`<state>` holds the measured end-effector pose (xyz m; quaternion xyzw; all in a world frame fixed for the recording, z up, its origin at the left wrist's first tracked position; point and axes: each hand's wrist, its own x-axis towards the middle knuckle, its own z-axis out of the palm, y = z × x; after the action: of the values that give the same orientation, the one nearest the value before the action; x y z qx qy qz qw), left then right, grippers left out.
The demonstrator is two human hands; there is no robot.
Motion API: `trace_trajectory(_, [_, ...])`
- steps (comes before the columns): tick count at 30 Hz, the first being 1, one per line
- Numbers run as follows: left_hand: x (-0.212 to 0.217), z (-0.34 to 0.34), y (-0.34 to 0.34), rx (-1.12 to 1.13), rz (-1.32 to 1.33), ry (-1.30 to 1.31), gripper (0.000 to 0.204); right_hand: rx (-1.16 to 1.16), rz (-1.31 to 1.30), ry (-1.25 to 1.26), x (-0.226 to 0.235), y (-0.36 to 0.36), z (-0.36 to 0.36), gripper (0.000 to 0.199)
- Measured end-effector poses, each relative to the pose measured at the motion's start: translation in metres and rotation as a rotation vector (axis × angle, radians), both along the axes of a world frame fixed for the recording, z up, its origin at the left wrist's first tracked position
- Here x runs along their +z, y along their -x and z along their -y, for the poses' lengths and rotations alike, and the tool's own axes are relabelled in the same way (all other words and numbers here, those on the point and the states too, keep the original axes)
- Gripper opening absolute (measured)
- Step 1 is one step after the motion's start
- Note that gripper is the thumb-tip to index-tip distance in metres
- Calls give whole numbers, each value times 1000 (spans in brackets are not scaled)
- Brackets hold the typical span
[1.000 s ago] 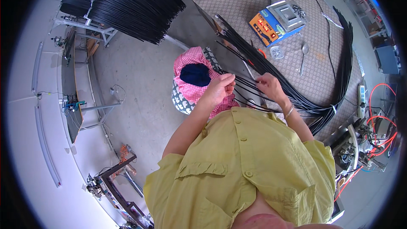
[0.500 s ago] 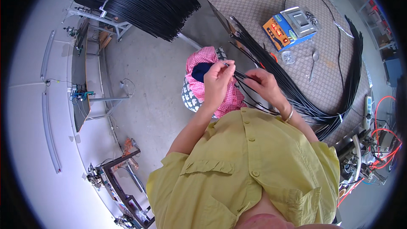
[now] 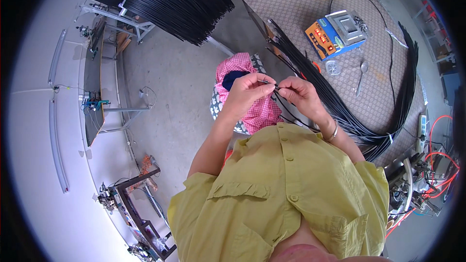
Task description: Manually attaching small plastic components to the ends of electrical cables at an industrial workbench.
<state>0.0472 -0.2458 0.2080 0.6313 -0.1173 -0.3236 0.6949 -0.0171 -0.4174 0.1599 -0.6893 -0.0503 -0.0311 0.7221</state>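
Note:
My left hand (image 3: 247, 92) and my right hand (image 3: 301, 94) are raised in front of my chest, fingertips almost touching. Between them they pinch thin black cables (image 3: 284, 104) that loop down toward my yellow shirt. My right wrist carries a bracelet. Just behind the hands sits a stool covered with a pink checked cloth (image 3: 247, 94) with a dark blue item on it. A long bundle of black cables (image 3: 340, 106) lies along the table to the right of my right hand.
The patterned table (image 3: 301, 5) holds an orange and blue box device (image 3: 335, 31), a spoon, a small clear cup and more black cable. A rack of black cable bundles (image 3: 179, 0) hangs at upper left. Metal frames stand on the concrete floor at left; red wires at right.
Both hands have lifted away from the cable bundle and come together, now pinching the cable ends between the fingertips. The view has shifted slightly.

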Motion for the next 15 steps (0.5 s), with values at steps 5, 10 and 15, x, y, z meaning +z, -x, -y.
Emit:
trace_trajectory(5, [-1, 4, -1, 116, 130, -84, 12, 13, 13, 63, 0, 2, 1, 10])
trace_trajectory(10, [-1, 7, -1, 222, -76, 37, 11, 19, -35, 33, -2, 1, 0, 10])
trace_trajectory(15, [-8, 14, 2, 338, -228, 372, 15, 159, -266, -336, 2, 0, 0, 13])
